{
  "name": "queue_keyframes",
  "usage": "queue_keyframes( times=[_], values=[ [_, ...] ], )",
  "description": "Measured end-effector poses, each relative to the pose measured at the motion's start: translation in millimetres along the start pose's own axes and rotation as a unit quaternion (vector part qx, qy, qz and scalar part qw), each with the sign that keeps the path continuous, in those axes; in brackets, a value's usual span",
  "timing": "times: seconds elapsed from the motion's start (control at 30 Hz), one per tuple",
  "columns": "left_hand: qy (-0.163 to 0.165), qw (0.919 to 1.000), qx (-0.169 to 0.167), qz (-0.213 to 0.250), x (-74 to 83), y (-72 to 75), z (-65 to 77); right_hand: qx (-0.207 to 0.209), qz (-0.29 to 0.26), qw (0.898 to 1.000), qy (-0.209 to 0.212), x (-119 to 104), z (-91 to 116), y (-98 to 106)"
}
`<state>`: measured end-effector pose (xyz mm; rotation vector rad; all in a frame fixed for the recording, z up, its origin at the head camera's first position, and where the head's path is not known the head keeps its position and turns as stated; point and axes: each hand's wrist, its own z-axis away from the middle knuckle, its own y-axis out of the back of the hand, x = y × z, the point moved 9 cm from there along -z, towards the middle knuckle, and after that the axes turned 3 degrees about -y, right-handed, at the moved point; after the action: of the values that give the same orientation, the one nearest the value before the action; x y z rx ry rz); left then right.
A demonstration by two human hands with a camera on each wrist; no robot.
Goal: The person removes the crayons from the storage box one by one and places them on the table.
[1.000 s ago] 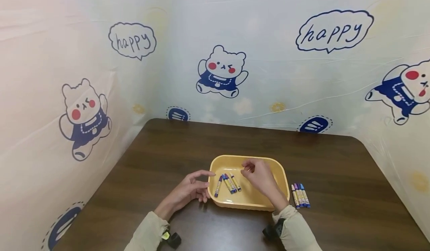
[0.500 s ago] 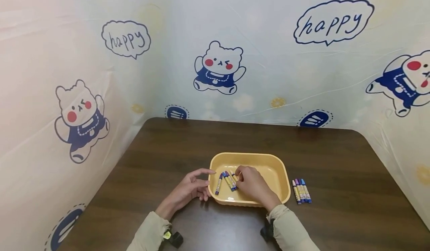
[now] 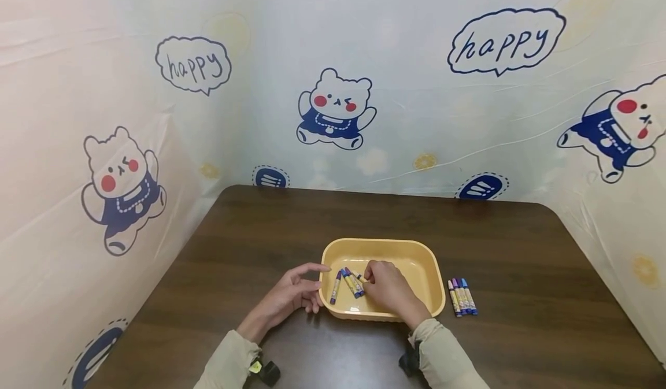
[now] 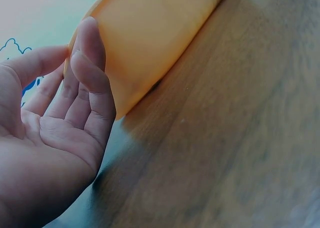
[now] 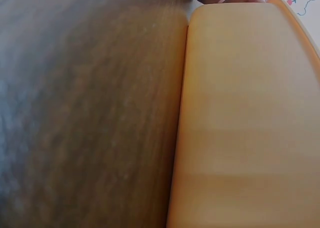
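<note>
A yellow tray (image 3: 391,317) stands on the dark wooden table, with several crayons (image 3: 347,283) lying toward its left end. Inside it, my right hand (image 3: 389,288) pinches a pale-tipped crayon (image 3: 358,275) lying right of the others; the fingers hide part of it. My left hand (image 3: 292,292) rests at the tray's left end, with fingertips at the rim and the lower fingers beside the outer wall. The left wrist view shows these relaxed fingers (image 4: 92,42) against the wall. In the right wrist view, the tray's long side (image 5: 250,112) fills the right half.
To the right of the tray, several crayons (image 3: 462,297) lie side by side on the table (image 3: 270,227). A printed curtain (image 3: 395,111) surrounds the table's back and sides. A dark band (image 3: 267,373) with a small device sits on the left wrist.
My right hand has come down and left within the tray to the rightmost crayon, which now lies more slanted. My left hand keeps its place at the rim.
</note>
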<state>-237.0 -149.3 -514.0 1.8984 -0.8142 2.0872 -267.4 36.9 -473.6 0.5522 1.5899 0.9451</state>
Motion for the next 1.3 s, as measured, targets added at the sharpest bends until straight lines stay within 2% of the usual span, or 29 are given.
queue_keyframes(
  times=[0.3,0.67,0.9,1.3],
  values=[
    [0.005,1.0000,0.000,0.001,-0.7,-0.2,0.3,0.016,-0.003,1.000,0.006,-2.6,1.5,4.5],
    [0.009,0.9999,0.001,0.005,-4.4,1.3,1.8,0.019,-0.018,0.999,-0.018,3.1,0.3,5.3],
    [0.009,0.9999,0.000,0.010,-5.6,2.5,5.7,0.040,-0.016,0.999,-0.009,-0.2,0.6,20.8],
    [0.004,0.9999,-0.006,0.013,-2.3,-0.7,-0.2,0.048,-0.023,0.999,-0.003,-6.7,5.5,46.5]
  ],
)
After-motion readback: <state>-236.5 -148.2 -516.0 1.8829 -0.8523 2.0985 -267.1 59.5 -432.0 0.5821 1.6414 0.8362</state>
